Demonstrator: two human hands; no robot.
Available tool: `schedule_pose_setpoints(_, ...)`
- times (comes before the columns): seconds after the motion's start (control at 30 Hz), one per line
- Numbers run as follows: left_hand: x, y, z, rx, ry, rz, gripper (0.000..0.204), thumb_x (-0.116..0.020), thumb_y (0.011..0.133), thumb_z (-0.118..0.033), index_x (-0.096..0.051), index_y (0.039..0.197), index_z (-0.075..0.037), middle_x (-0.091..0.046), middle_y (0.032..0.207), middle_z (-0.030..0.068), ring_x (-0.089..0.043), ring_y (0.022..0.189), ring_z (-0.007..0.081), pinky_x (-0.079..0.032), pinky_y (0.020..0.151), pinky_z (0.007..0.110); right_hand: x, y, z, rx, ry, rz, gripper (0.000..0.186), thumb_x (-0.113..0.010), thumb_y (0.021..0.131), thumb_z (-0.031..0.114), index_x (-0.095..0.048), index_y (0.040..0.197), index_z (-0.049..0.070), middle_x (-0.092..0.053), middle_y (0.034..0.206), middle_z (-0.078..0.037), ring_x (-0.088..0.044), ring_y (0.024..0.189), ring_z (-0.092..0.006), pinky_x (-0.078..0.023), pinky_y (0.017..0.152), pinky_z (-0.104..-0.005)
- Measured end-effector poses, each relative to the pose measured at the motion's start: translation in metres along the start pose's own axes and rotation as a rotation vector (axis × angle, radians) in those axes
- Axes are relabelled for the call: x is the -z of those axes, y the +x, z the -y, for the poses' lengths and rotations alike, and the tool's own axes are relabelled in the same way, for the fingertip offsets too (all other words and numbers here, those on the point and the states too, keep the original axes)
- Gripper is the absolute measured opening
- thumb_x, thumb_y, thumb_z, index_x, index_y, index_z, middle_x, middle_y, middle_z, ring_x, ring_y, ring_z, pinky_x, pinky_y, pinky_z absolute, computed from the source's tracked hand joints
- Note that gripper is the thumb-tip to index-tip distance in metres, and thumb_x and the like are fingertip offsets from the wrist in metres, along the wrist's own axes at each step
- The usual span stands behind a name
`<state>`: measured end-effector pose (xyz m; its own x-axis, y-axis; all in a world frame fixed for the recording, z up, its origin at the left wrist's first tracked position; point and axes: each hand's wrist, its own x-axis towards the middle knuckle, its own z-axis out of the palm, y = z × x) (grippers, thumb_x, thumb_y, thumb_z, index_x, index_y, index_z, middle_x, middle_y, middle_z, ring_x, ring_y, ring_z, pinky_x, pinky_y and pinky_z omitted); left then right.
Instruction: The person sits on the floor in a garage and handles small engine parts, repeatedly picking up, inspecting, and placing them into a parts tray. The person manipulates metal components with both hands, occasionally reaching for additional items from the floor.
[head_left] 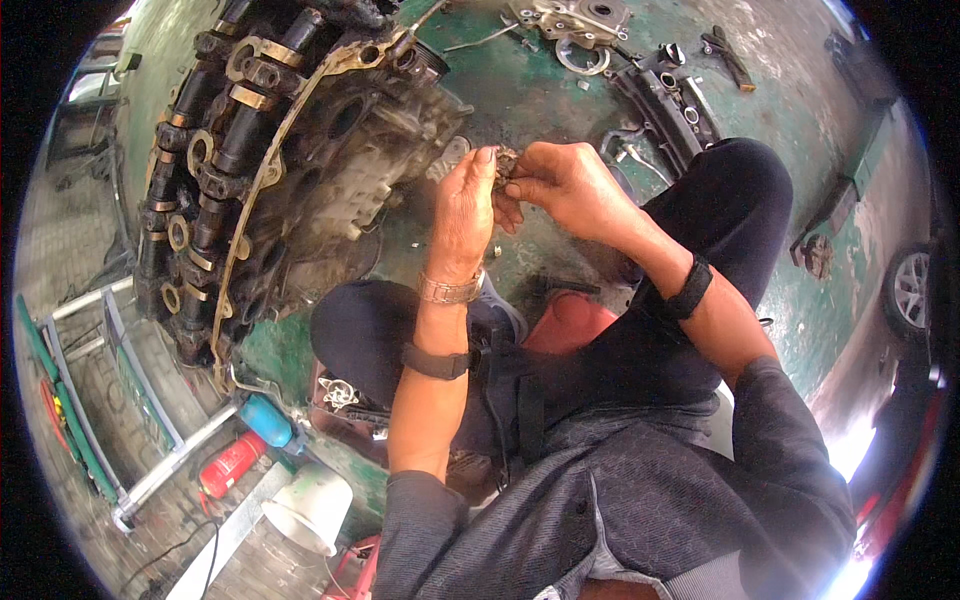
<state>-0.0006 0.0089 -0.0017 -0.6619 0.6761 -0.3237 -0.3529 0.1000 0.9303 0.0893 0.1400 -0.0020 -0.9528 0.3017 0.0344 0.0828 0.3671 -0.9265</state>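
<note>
A small, dark, greasy metal part (pixel 504 166) sits between my two hands, in front of my body. My left hand (pixel 466 208) is closed around it from the left, thumb up. From the right, my right hand (pixel 575 188) pinches it with thumb and fingertips. My fingers cover most of the part, so its exact kind cannot be made out. Left of my hands stands a large, oily engine (pixel 330 170) with two exposed camshafts (pixel 238 140) along its side. Its gasket edge faces me.
A black engine cover (pixel 662 108) and a metal housing (pixel 585 22) lie on the green floor ahead. Between my legs is a red object (pixel 568 322). Lower left are a white bucket (pixel 308 508), a red cylinder (pixel 232 464) and a blue canister (pixel 265 420). A car wheel (pixel 910 290) stands far right.
</note>
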Motion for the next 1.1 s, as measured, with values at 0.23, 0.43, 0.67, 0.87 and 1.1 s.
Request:
schedule_pose_setpoints(0.23, 0.0, 0.0009, -0.0019, 0.042, 0.031, 0.034, 0.03, -0.042, 0.098, -0.025, -0.057, 0.103, 0.001, -0.061, 0.074, 0.0062, -0.054, 0.049, 0.0109, -0.044, 0.042, 0.023, -0.0002, 0.0002, -0.0012, 0.075, -0.232, -0.099, 0.014, -0.065, 0.076, 0.017, -0.062, 0.08, 0.003, -0.063, 0.076, -0.017, -0.062, 0.072, -0.0362, -0.049, 0.062, -0.0413)
schedule_pose_setpoints(0.43, -0.0004, -0.0011, 0.0013, 0.077, 0.078, 0.071, 0.013, -0.046, 0.094, -0.011, -0.054, 0.099, -0.001, -0.057, 0.071, 0.0037, -0.05, 0.047, 0.0088, -0.04, 0.04, 0.023, -0.0051, 0.0006, -0.0074, 0.142, -0.184, -0.158, 0.017, -0.068, 0.076, 0.011, -0.059, 0.082, -0.002, -0.059, 0.072, -0.018, -0.06, 0.068, -0.0342, -0.047, 0.06, -0.0383)
schedule_pose_setpoints(0.67, 0.0037, -0.0005, -0.0015, 0.076, 0.078, 0.079, 0.01, -0.048, 0.093, -0.009, -0.051, 0.099, -0.002, -0.054, 0.066, 0.0018, -0.046, 0.043, 0.0068, -0.034, 0.036, 0.022, -0.0002, 0.0029, -0.006, 0.088, -0.135, -0.038, 0.017, -0.06, 0.084, 0.014, -0.057, 0.08, -0.003, -0.057, 0.067, -0.019, -0.057, 0.062, -0.0345, -0.045, 0.057, -0.0392)
schedule_pose_setpoints(0.87, 0.0022, -0.0029, -0.0057, 0.064, 0.045, 0.121, 0.009, -0.049, 0.093, -0.009, -0.051, 0.097, -0.002, -0.053, 0.063, 0.0026, -0.043, 0.038, 0.0073, -0.034, 0.034, 0.022, 0.0028, 0.0046, -0.0071, 0.058, -0.236, -0.015, 0.027, -0.055, 0.089, 0.02, -0.056, 0.077, -0.004, -0.056, 0.064, -0.018, -0.057, 0.059, -0.032, -0.045, 0.057, -0.0386)
schedule_pose_setpoints(1.1, 0.0049, -0.004, -0.0072, 0.069, -0.019, 0.159, 0.009, -0.049, 0.093, -0.009, -0.051, 0.098, -0.001, -0.054, 0.064, 0.003, -0.044, 0.04, 0.0071, -0.035, 0.034, 0.021, -0.0024, 0.0048, -0.0046, -0.048, -0.071, -0.037, 0.038, -0.055, 0.089, 0.035, -0.064, 0.076, 0.0, -0.06, 0.069, -0.022, -0.06, 0.066, -0.0387, -0.047, 0.058, -0.0428)
